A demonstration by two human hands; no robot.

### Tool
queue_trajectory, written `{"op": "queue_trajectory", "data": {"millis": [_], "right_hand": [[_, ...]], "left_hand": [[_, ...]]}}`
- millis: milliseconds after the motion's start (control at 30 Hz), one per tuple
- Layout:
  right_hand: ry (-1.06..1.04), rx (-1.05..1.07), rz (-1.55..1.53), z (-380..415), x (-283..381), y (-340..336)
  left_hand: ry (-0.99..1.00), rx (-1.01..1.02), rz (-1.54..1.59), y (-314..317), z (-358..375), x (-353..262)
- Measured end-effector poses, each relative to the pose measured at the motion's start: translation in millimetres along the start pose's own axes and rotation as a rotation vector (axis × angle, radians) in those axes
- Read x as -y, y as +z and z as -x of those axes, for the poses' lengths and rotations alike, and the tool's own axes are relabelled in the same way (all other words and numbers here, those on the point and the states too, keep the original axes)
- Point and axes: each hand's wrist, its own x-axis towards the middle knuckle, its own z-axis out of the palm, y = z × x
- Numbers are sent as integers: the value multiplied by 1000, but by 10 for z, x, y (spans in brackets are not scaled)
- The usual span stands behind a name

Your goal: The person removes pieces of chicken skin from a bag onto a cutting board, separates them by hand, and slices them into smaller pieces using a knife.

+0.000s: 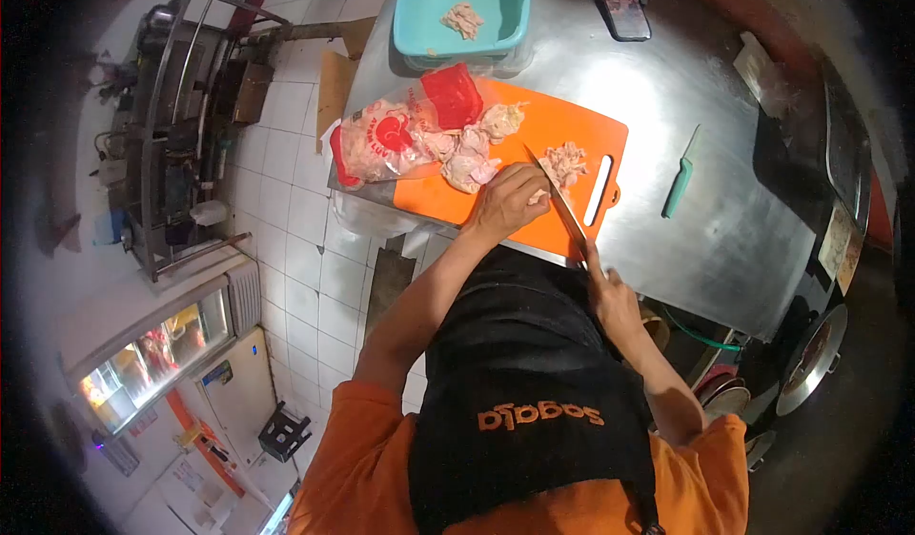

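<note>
My right hand (612, 297) grips the handle of a kitchen knife (562, 201), whose long blade slants up and left over the orange cutting board (438, 201). Beside the blade, my left hand (512, 203) is closed with curled fingers on a piece of raw chicken (538, 196), mostly hidden beneath them. A small heap of cut chicken (564, 163) lies just right of the knife. Larger pale chicken pieces (469, 165) sit to the left, at the mouth of a clear and red plastic bag (381, 140) that holds more meat.
A turquoise tub (461, 49) with some cut meat stands at the back left of the steel table (715, 259). A phone (621, 5) lies at the back, and a green-handled knife (681, 181) lies right of the board. A wok-like pan (810, 359) is at the far right.
</note>
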Motion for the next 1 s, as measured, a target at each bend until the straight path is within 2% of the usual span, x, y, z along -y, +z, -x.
{"op": "queue_trajectory", "data": {"millis": [200,267,433,533,600,633,700,900,1000], "right_hand": [[-43,-90,-20,-400,155,-114],[-54,-65,-45,-329,122,-232],[-17,-50,-15,55,168,-469],[19,-36,-1,168,196,-513],[37,-32,-6,174,234,-534],[57,-30,-11,173,244,-538],[46,-9,4,179,253,-523],[4,-22,-15,208,223,-500],[19,-64,-42,187,240,-553]], "left_hand": [[70,-10,-51,-37,-8,-41],[52,-114,-34,-108,24,-184],[12,-154,-62,-156,190,-153],[-37,-181,-50,-133,224,-146],[-272,-223,148,-97,250,-199],[-274,-225,147,-105,249,-182],[-88,-202,-154,-136,245,-125],[-255,-112,-156,-190,175,-199],[-198,-49,-187,-265,138,-122]]}}
